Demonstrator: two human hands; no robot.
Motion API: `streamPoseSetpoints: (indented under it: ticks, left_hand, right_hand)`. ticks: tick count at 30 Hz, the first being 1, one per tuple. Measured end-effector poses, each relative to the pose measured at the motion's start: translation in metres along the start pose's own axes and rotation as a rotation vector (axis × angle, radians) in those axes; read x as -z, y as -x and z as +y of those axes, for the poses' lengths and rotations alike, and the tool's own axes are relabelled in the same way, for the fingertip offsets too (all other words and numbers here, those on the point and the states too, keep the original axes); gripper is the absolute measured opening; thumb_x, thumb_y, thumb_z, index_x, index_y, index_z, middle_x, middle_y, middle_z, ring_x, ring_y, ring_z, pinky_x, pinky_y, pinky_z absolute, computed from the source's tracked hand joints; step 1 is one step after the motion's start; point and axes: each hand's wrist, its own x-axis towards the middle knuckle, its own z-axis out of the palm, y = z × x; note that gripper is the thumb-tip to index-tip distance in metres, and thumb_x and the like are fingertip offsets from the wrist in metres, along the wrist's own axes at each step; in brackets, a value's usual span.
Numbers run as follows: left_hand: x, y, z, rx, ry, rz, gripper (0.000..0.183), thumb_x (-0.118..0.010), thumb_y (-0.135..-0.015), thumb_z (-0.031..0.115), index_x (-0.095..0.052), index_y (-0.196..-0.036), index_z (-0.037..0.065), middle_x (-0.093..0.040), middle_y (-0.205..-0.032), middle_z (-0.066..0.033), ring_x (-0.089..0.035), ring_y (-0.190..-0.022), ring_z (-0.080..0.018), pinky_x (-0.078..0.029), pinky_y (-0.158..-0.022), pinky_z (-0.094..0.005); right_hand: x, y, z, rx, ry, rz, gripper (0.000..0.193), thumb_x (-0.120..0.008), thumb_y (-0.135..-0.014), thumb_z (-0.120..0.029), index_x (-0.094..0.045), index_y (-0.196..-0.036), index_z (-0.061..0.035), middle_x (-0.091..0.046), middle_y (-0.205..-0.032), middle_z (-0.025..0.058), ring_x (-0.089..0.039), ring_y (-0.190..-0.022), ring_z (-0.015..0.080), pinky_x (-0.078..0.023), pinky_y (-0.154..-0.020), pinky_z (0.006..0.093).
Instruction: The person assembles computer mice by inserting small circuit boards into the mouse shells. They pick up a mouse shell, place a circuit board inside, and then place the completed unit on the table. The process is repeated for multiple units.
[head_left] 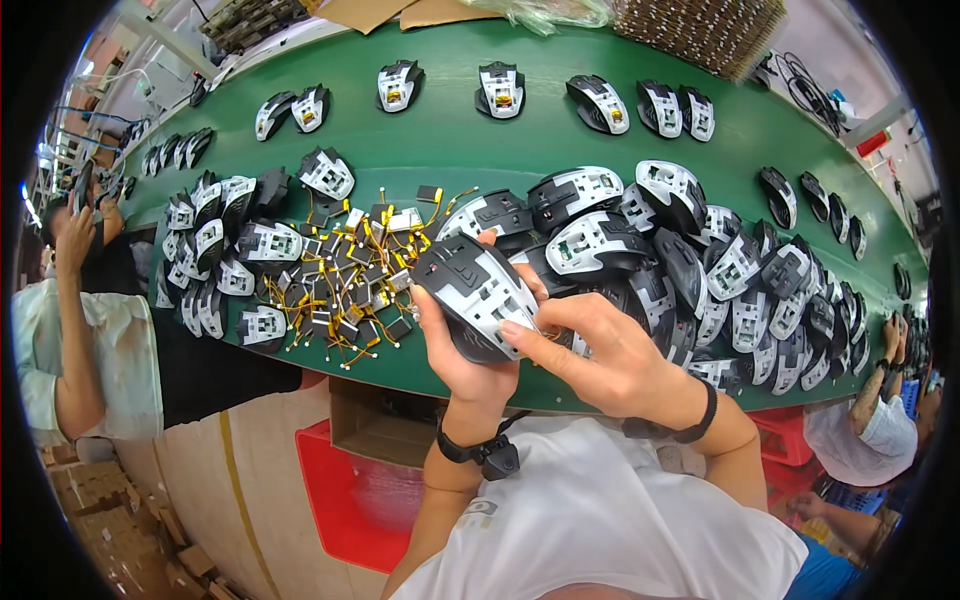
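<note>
A partly assembled computer mouse (pixel 478 292), black with a white inner frame full of cut-outs, is in my left hand (pixel 465 365). The thumb and fingers of that hand wrap its sides and hold it tilted above the table's near edge. My right hand (pixel 610 355) meets the mouse's lower right part, thumb and forefinger bent together in a pinch. Whatever lies between those fingertips is too small to make out. Left of the mouse spreads a heap of small black batteries (pixel 345 265) with yellow wraps and thin wires. Many similar mice (pixel 590 243) are piled on the right.
Another pile of mice (pixel 235 235) sits at the left of the green table (pixel 450 150), with a spaced row along the far side. A red bin (pixel 345 510) stands below the near edge. People work at both sides, including one person at left (pixel 85 345).
</note>
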Motion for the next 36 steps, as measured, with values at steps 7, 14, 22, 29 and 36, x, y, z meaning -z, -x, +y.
streamPoseSetpoints:
  ticks: [7, 14, 22, 29, 36]
  left_hand:
    - [0.000, 0.001, 0.001, 0.035, -0.007, -0.088, 0.080, -0.023, -0.099, 0.064, -0.044, -0.136, -0.003, -0.062, -0.094, -0.0205, -0.060, -0.087, -0.0281, -0.050, -0.078, -0.0371]
    - [0.000, 0.002, -0.003, 0.037, -0.038, -0.122, 0.082, -0.024, -0.099, 0.063, -0.042, -0.136, -0.008, -0.063, -0.097, -0.0209, -0.062, -0.088, -0.0277, -0.053, -0.074, -0.0348]
    - [-0.002, 0.006, -0.014, 0.025, -0.081, -0.053, 0.081, -0.025, -0.099, 0.064, -0.043, -0.137, -0.006, -0.065, -0.104, -0.0214, -0.065, -0.091, -0.0240, -0.052, -0.079, -0.0338]
    - [0.011, -0.005, -0.016, 0.060, -0.021, -0.152, 0.080, -0.023, -0.098, 0.067, -0.042, -0.136, 0.000, -0.064, -0.097, -0.0197, -0.064, -0.087, -0.0238, -0.052, -0.078, -0.0336]
    - [0.005, -0.004, -0.013, 0.015, -0.025, -0.085, 0.077, -0.024, -0.098, 0.067, -0.043, -0.135, 0.001, -0.065, -0.094, -0.0185, -0.063, -0.085, -0.0245, -0.051, -0.076, -0.0334]
  right_hand:
    - [0.011, -0.003, 0.010, -0.055, -0.133, 0.043, 0.034, -0.077, -0.073, -0.006, -0.073, -0.107, -0.0050, -0.064, -0.094, 0.0082, -0.063, -0.074, 0.0209, -0.053, -0.064, 0.0319]
    - [0.021, -0.005, 0.016, -0.305, -0.439, -0.028, 0.019, -0.085, -0.068, -0.009, -0.073, -0.082, -0.0078, -0.069, -0.085, 0.0050, -0.067, -0.073, 0.0210, -0.053, -0.062, 0.0310]
    - [0.026, -0.009, 0.020, -0.420, -0.312, -0.093, 0.017, -0.083, -0.072, -0.010, -0.067, -0.078, -0.0045, -0.068, -0.076, 0.0048, -0.066, -0.066, 0.0196, -0.052, -0.058, 0.0302]
    - [0.020, 0.003, 0.001, -0.500, -0.339, -0.004, 0.023, -0.080, -0.075, -0.007, -0.071, -0.096, -0.0033, -0.069, -0.080, 0.0079, -0.069, -0.070, 0.0191, -0.055, -0.062, 0.0291]
    - [0.016, 0.002, 0.007, -0.301, -0.247, 0.115, 0.020, -0.079, -0.073, -0.002, -0.074, -0.091, -0.0052, -0.066, -0.087, 0.0070, -0.066, -0.069, 0.0203, -0.054, -0.060, 0.0290]
